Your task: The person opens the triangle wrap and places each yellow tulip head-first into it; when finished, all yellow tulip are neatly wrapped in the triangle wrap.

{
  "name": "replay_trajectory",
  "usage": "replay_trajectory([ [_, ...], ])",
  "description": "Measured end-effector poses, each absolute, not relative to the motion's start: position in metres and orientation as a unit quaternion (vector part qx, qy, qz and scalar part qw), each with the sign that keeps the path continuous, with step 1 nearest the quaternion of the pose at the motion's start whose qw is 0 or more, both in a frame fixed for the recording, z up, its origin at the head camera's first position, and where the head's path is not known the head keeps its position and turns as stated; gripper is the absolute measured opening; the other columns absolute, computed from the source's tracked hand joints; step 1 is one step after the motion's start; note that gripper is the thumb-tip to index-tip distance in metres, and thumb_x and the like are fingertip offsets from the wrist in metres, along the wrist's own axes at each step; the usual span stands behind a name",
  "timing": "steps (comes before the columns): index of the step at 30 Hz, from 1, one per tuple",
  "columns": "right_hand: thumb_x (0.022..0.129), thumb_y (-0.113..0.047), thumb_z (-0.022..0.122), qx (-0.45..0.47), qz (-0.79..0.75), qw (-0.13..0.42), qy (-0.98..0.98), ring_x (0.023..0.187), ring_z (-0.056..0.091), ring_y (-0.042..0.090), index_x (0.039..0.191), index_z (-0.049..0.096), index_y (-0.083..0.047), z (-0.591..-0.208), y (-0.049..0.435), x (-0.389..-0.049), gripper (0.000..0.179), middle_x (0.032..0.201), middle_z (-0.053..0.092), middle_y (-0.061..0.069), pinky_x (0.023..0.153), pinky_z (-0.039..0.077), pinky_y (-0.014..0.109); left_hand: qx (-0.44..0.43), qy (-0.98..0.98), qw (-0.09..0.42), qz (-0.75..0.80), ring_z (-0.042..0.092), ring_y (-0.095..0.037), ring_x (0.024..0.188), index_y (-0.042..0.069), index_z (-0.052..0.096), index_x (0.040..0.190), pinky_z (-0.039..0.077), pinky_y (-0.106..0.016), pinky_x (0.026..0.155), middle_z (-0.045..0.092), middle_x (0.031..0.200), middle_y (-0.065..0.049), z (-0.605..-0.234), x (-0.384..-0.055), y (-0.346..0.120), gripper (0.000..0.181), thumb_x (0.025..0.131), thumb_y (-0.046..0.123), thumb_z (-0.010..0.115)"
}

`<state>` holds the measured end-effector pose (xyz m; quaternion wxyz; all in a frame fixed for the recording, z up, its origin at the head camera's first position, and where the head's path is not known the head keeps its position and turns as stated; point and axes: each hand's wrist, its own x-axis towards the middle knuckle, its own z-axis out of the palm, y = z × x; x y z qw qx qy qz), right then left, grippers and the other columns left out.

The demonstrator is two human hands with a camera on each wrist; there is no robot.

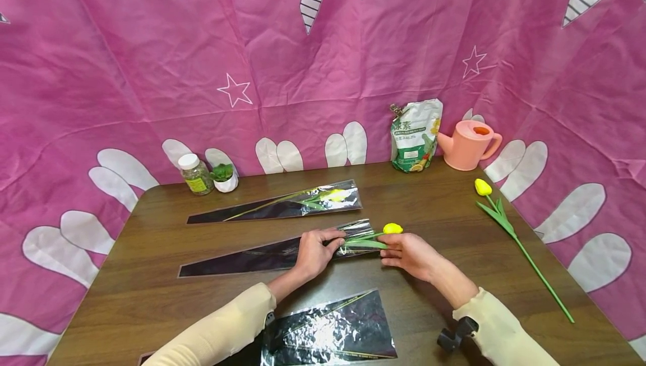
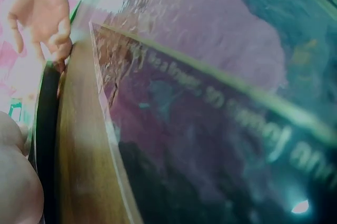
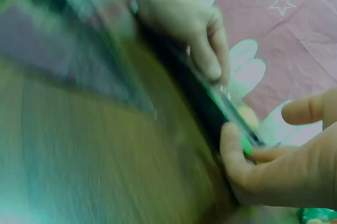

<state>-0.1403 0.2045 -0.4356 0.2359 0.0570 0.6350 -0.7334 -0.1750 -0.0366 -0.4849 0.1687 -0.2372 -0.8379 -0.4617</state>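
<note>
A yellow artificial tulip lies with its stem and part of its leaves inside a clear-and-black flower sleeve; its bloom sticks out beyond the right end. My left hand pinches the sleeve near that wide end, with thumb and fingers on the film. At the bloom end my right hand holds the tulip's leaf between its fingers. In the right wrist view a bright green bit of leaf shows between the right fingertips. The left wrist view mostly shows a nearer sleeve and the right hand beyond.
Behind lies another sleeve with a tulip inside. A glossy sleeve lies at the front. A loose yellow tulip is at the right. Along the back stand a jar, potted plant, pouch and watering can.
</note>
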Motion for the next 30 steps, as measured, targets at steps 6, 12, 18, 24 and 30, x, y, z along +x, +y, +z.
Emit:
replay_trajectory([
  [6, 0.098, -0.007, 0.058, -0.009, -0.566, 0.129, 0.814, 0.078, 0.065, 0.022, 0.121, 0.061, 0.014, -0.433, 0.225, -0.135, 0.031, 0.097, 0.069, 0.014, 0.063, 0.056, 0.032, -0.238, -0.836, 0.172, -0.464, 0.072, -0.025, 0.095, 0.009, 0.082, 0.092, 0.056, -0.044, 0.081, 0.075, 0.098, -0.009, -0.484, -0.175, -0.036, 0.012, 0.081, 0.003, 0.082],
  [12, 0.086, 0.002, 0.073, -0.129, -0.363, -0.063, 0.921, 0.081, 0.063, 0.025, 0.112, 0.069, 0.003, -0.438, 0.258, -0.150, 0.026, 0.100, 0.067, 0.012, 0.070, 0.055, 0.036, -0.238, -0.837, 0.173, -0.462, 0.072, -0.025, 0.095, 0.009, 0.082, 0.091, 0.056, -0.044, 0.082, 0.075, 0.098, -0.010, -0.486, -0.175, -0.037, 0.011, 0.081, 0.003, 0.082],
  [18, 0.080, 0.006, 0.079, -0.209, -0.332, -0.043, 0.919, 0.094, 0.064, 0.031, 0.122, 0.065, 0.003, -0.455, 0.266, -0.169, 0.044, 0.112, 0.063, 0.015, 0.078, 0.056, 0.043, -0.236, -0.836, 0.171, -0.464, 0.072, -0.026, 0.096, 0.008, 0.082, 0.092, 0.056, -0.045, 0.081, 0.075, 0.098, -0.010, -0.486, -0.172, -0.037, 0.012, 0.081, 0.003, 0.082],
  [24, 0.082, 0.004, 0.078, -0.228, -0.348, -0.035, 0.909, 0.086, 0.062, 0.025, 0.114, 0.070, 0.001, -0.458, 0.262, -0.179, 0.034, 0.104, 0.068, 0.010, 0.078, 0.055, 0.040, -0.239, -0.833, 0.174, -0.467, 0.072, -0.028, 0.097, 0.007, 0.082, 0.093, 0.055, -0.047, 0.083, 0.075, 0.102, -0.012, -0.486, -0.172, -0.037, 0.013, 0.081, 0.002, 0.081],
  [30, 0.081, 0.007, 0.078, -0.228, -0.389, -0.033, 0.892, 0.084, 0.065, 0.024, 0.112, 0.070, 0.003, -0.458, 0.256, -0.180, 0.032, 0.103, 0.068, 0.011, 0.074, 0.056, 0.035, -0.240, -0.832, 0.182, -0.465, 0.072, -0.026, 0.096, 0.007, 0.082, 0.094, 0.055, -0.047, 0.084, 0.075, 0.100, -0.011, -0.486, -0.171, -0.040, 0.014, 0.080, 0.002, 0.082],
])
